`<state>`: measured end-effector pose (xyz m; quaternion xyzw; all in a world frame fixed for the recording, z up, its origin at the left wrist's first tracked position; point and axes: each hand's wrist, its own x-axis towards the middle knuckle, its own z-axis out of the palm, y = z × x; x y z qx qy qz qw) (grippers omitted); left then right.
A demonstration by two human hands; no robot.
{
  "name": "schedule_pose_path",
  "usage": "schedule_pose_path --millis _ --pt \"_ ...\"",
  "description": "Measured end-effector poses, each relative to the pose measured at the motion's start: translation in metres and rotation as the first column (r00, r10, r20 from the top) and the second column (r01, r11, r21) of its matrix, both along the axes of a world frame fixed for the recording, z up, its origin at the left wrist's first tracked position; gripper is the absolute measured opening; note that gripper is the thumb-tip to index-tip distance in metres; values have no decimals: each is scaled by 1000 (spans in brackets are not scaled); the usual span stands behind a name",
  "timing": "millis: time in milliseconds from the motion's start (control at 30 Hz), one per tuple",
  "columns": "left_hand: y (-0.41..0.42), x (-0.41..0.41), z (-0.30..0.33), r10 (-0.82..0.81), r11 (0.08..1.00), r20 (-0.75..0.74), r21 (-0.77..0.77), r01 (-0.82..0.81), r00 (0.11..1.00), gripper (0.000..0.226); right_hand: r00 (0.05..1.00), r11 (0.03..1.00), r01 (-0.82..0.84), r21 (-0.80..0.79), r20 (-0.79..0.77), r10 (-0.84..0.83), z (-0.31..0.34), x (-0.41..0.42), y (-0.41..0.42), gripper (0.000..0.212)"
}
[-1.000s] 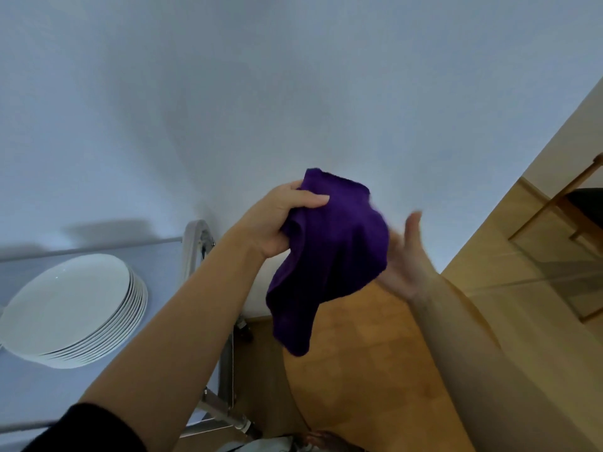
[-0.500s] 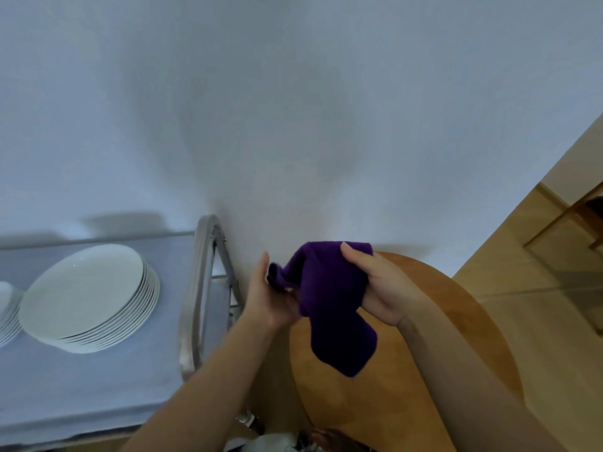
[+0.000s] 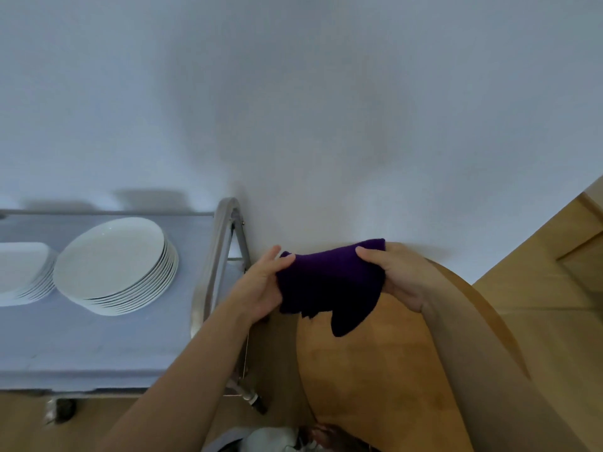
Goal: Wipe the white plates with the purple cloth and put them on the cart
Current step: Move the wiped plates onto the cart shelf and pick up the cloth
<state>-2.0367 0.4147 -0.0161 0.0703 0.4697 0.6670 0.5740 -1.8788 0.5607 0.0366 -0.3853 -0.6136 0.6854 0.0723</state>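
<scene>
**Cloth spread between two hands, plates stacked on the cart**

Nearest the viewer, the round wooden table [image 3: 385, 370] lies below both forearms. Above it, the left hand [image 3: 261, 285] and right hand [image 3: 398, 278] each pinch an upper edge of the purple cloth [image 3: 329, 285], which hangs stretched between them; half a second ago it was bunched, and a second ago held by the left hand alone (a refolding, probably, before further wiping). Farther left, the cart [image 3: 215, 256] carries one stack of white plates [image 3: 114, 265] on its top shelf and a second stack [image 3: 23, 272] at the frame edge. No unwiped plate is visible.
</scene>
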Motion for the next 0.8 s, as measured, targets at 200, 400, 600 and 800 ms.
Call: schedule_pose_path --millis 200,400,600,800 --pt "-3 9 -9 64 984 228 148 -100 972 58 985 986 -77 -145 -166 53 7 0 1 27" --pt "-6 19 8 333 939 145 34 -341 932 55 975 982 -106 -156 -210 72 8 3 8 23" --pt "-26 13 14 236 899 -523 -204 -389 819 62 969 971 -192 141 182 165 0 -16 20 12" --pt "-65 -3 18 149 887 -636 -254 -387 758 32 996 923 -91 373 57 75 -4 -60 1 8"
